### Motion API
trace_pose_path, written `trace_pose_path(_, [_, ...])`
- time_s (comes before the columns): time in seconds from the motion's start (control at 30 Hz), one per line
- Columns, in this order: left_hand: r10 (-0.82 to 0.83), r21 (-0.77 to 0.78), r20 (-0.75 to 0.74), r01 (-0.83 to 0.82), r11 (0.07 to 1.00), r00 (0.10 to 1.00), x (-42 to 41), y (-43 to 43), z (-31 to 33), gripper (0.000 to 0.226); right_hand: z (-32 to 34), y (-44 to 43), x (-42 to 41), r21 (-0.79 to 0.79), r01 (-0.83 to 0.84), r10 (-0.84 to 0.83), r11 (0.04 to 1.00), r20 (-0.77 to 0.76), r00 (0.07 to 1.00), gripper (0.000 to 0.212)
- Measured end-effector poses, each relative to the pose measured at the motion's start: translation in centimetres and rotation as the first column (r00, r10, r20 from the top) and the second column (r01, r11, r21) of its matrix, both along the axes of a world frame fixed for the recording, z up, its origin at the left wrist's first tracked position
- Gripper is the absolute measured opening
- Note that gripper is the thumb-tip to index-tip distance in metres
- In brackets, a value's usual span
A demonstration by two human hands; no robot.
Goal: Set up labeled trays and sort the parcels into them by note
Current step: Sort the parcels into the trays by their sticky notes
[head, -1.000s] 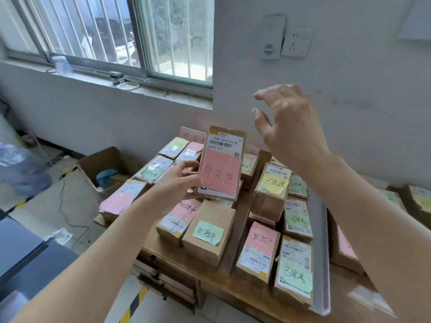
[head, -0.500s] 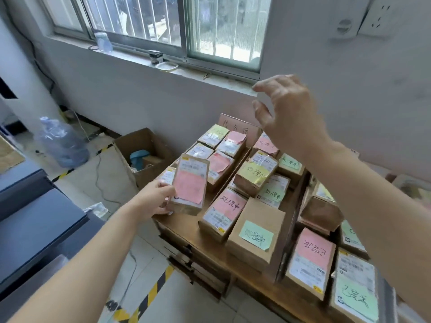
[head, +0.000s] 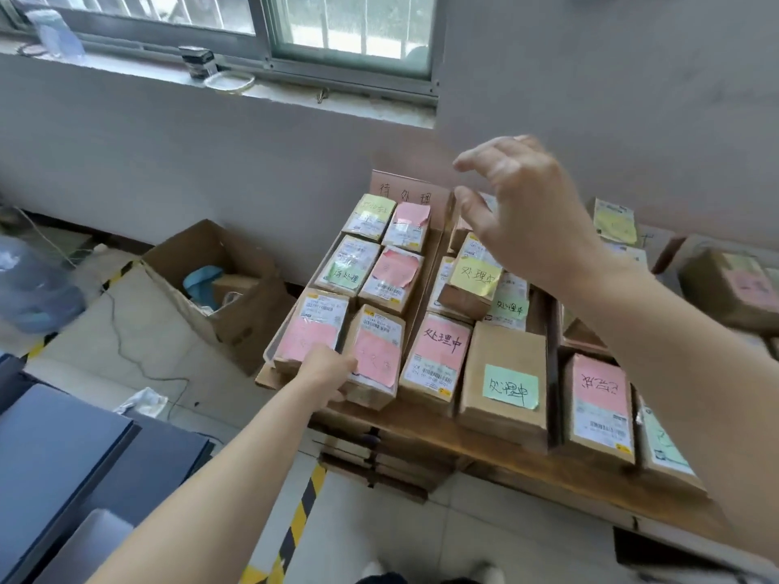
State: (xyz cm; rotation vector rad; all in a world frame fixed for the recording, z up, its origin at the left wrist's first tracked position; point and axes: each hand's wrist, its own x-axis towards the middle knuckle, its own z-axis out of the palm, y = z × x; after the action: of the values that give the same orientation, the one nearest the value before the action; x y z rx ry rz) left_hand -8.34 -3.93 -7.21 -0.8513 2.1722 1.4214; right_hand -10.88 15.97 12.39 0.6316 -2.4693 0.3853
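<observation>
Against a grey plaster wall, under a barred window [head: 350,31], the head camera looks down on a wooden table [head: 484,446] carrying small cardboard parcels, each with a shipping label and a coloured sticky note. On the window sill sit a plastic bottle [head: 55,33], a small dark object [head: 198,61] and a ring of wire [head: 229,82]. An open cardboard box [head: 236,326] stands on the tiled floor left of the table, with a blurred water jug [head: 33,284] further left. Hazard tape [head: 303,512] in yellow and black crosses the tiles. Flattened cartons [head: 379,457] are stacked under the table.

At the table's left end a shallow tray [head: 269,349] holds six parcels in two columns of three. A cardboard sign [head: 404,191] stands upright at the tray's far edge, handwritten 待处理. The left hand [head: 333,373] holds the held parcel [head: 377,351] by its left side, thumb on its pink note and the other fingers hidden. This parcel lies in the tray's near right corner. A green note [head: 343,275] in the left column also reads 待处理.

The right hand [head: 527,217] hangs above the middle group, fingers apart and loosely curled, holding nothing. Below it, a yellow note [head: 475,275], a rose note [head: 440,347] and a mint note [head: 511,387] each read 处理中. Toward the table's right end, an upside-down note [head: 598,383] is hard to read.
</observation>
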Motion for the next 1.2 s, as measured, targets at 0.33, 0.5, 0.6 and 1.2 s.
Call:
trace_pose_path(0.33, [-0.314, -0.567, -0.307, 0.092, 0.818, 0.898, -1.0, 0.0, 5.2, 0.017, 0.3, 1.8, 2.6, 0.006, 0.065, -0.064, 0.998, -0.023, 0.998, 0.029])
trace_pose_path(0.5, [-0.579, -0.605, -0.578, 0.175, 0.777, 0.575, -2.1, 5.1, 12.3, 0.023, 1.2, 4.6, 4.6, 0.041, 0.138, -0.132, 0.990, -0.117, 0.984, 0.029])
trace_pose_path(0.6, [-0.666, -0.676, -0.667, 0.105, 0.729, 0.333, -1.1, 10.5, 16.0, 0.019, 1.9, 8.3, 6.2, 0.095, 0.227, -0.209, 0.969, -0.167, 0.963, 0.028])
trace_pose_path(1.2, [-0.552, -0.639, -0.712, 0.076, 0.765, -0.433, 11.9, 52.7, 25.3, 0.021, 6.8, 47.9, 24.0, 0.034, 0.744, -0.699, 0.667, -0.316, 0.642, 0.027])
